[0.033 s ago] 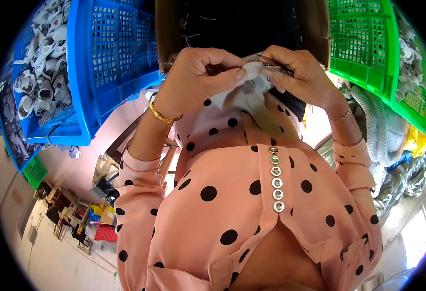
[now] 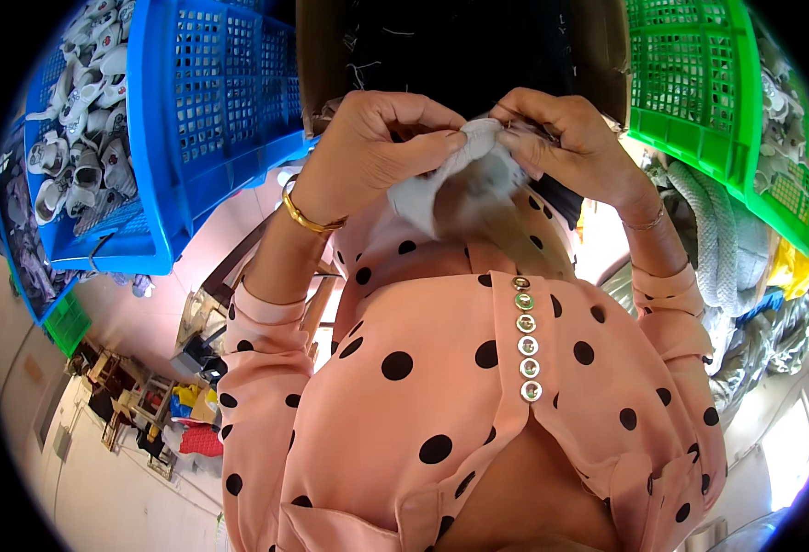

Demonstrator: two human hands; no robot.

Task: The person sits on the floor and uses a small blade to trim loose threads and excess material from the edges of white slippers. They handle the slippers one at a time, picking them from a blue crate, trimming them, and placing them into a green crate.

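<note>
With thumb and forefinger, my left hand pinches the edge of a small white shoe upper, held up in front of my chest. My right hand is closed at the upper's other side, its fingertips against the edge close to the left ones. Something dark and thin shows among the right fingers, too blurred to name. The lower part of the upper hangs down and is smeared by motion. Similar white uppers fill a blue crate on the left.
The blue plastic crate stands at my left, a green crate with more pale pieces at my right. Between them is a cardboard box with a dark inside and loose threads. Grey fabric is heaped below the green crate.
The white upper has swung and turned between my fingers, showing a wider, opened-out shape further to the left. Both hands stay nearly in place.
</note>
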